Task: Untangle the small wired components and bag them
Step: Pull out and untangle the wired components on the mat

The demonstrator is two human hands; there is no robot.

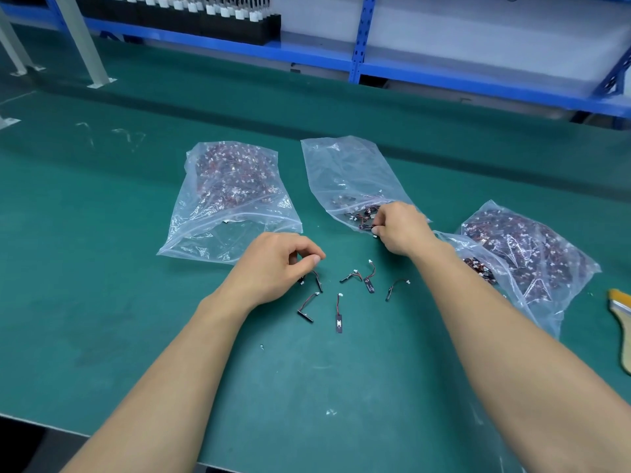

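Note:
Several small wired components (338, 314) lie loose on the green table, each a dark strip with a thin wire and a white plug. My left hand (273, 264) hovers over the leftmost one (317, 278), fingers curled, thumb and forefinger nearly touching just above it. My right hand (401, 228) pinches a component (367, 227) at the mouth of the middle clear bag (345, 172), which holds only a few parts.
A full clear bag (232, 189) lies at the left, another full bag (532, 250) at the right. A yellow-handled brush (623, 322) sits at the right edge. Blue shelving (358, 35) runs along the back. The table's front edge is near my elbows.

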